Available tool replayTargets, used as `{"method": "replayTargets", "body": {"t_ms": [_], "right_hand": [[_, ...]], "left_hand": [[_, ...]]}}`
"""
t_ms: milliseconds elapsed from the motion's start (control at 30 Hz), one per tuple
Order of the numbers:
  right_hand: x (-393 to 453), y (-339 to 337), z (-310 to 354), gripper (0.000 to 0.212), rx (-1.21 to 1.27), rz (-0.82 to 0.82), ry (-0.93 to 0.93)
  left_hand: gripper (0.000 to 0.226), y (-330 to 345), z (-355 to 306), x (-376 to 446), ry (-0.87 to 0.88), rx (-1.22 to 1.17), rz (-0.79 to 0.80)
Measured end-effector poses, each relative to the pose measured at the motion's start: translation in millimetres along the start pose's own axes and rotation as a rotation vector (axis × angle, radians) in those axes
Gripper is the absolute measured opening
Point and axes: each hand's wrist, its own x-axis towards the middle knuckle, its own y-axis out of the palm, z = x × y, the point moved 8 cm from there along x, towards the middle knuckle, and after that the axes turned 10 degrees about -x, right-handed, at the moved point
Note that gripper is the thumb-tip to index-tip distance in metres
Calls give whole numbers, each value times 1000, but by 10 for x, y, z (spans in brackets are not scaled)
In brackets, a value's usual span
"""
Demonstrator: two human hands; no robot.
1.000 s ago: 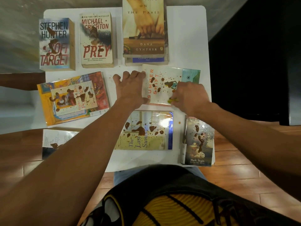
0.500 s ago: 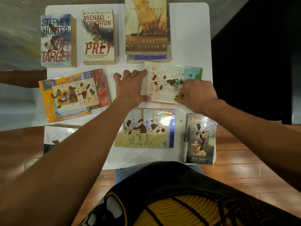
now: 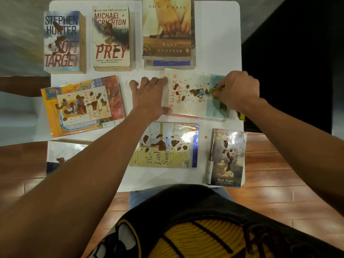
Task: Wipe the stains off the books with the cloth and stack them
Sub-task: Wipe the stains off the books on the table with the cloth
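Observation:
The Summer Shift book [image 3: 193, 101] lies flat on the white table [image 3: 216, 34], spotted with brown stains. My left hand [image 3: 150, 95] rests flat at its left edge, fingers straight. My right hand [image 3: 236, 90] grips a yellow-green cloth [image 3: 216, 90] and presses it on the book's right part. A tail of cloth shows under my wrist at the table's edge. A clean stack [image 3: 167, 28] stands behind the book.
Stained books lie around: Soft Target [image 3: 62, 41], Prey [image 3: 111, 36], an orange-yellow book [image 3: 81, 105], The Last Summer [image 3: 163, 146], a Mark Twain book [image 3: 227, 157] and one partly hidden under my left forearm [image 3: 59, 155]. Wooden floor surrounds the table.
My right hand with the cloth has slid rightwards across the Summer Shift cover, uncovering its middle stains. My left hand has stayed at the book's left edge.

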Motion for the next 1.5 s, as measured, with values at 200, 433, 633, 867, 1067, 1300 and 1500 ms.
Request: {"method": "replayTargets", "body": {"t_ms": [200,433,633,867,1067,1300,1500], "right_hand": [[56,37,68,36,-46,47,-64],[118,53,150,28,18,119,-159],[238,-40,168,32,1,62,-133],[280,-93,181,35,37,13,-68],[149,-17,313,32,-15,65,-202],[74,30,395,30,-73,51,-228],[230,-133,304,35,-25,-6,-90]], "left_hand": [[100,0,-9,2,1,0,0],[101,-8,-12,4,-1,8,4],[100,-8,-36,8,1,9,3],[98,-3,-25,9,8,8,-8],[98,-4,-22,17,5,10,-4],[97,2,-23,16,4,21,0],[97,-4,-27,19,-3,24,8]]}}
